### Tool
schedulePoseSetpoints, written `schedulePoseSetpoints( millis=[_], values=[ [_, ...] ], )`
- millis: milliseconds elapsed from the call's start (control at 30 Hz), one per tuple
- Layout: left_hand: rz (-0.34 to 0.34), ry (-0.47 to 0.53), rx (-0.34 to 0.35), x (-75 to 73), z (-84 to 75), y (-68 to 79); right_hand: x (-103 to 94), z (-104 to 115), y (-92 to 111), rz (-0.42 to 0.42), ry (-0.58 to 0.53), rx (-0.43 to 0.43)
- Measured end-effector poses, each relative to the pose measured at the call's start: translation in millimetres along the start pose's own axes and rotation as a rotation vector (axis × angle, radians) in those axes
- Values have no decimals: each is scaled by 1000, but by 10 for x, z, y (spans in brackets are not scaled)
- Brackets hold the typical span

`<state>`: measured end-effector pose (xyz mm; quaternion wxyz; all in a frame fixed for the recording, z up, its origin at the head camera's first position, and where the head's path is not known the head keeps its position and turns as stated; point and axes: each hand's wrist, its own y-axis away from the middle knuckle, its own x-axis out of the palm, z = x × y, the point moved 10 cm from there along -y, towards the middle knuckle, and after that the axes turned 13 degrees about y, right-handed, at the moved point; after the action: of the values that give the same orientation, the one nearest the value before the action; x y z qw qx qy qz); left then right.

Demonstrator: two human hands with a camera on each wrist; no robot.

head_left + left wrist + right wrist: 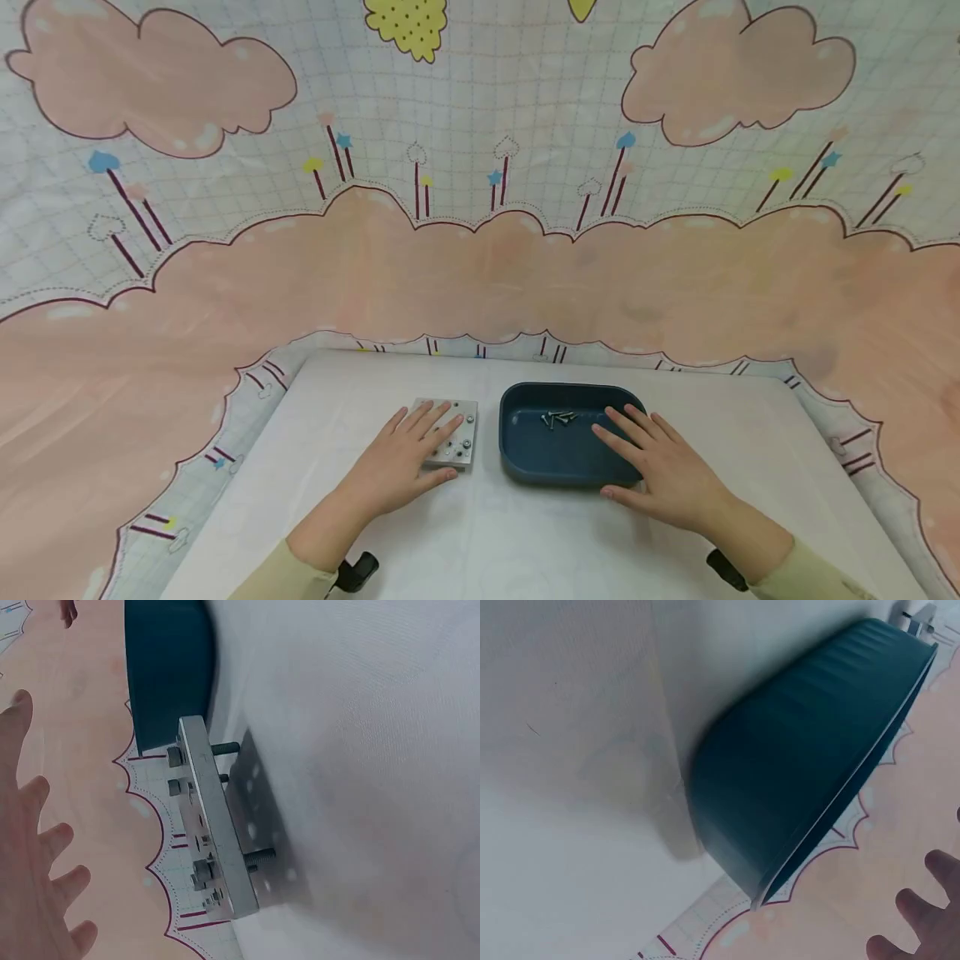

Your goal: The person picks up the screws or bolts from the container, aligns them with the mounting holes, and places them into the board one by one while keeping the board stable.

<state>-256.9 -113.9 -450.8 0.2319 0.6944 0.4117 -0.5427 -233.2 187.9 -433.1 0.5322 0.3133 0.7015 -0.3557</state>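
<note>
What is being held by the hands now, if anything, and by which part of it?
Nothing is held: the left hand hovers above the metal plate, and the right hand above the dark blue tray, touching neither.

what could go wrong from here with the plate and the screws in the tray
Bolt shanks poke out under the metal plate, so it may rock or shift if pressed off-centre.

The small screws lie loose and crossed in the dark blue tray, so picking one could scatter the others.

The right grip hovers by the tray's side; a careless move might knock it.
</note>
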Motion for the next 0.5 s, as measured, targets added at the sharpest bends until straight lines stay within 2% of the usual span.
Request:
schedulePoseSetpoints(
  millis=[300, 500],
  values=[
    [-12, 63, -72, 7, 217, 29, 52, -28, -130, 50, -10, -46],
    [24, 151, -151, 41, 393, 61, 45, -46, -247, 86, -47, -78]
  ],
)
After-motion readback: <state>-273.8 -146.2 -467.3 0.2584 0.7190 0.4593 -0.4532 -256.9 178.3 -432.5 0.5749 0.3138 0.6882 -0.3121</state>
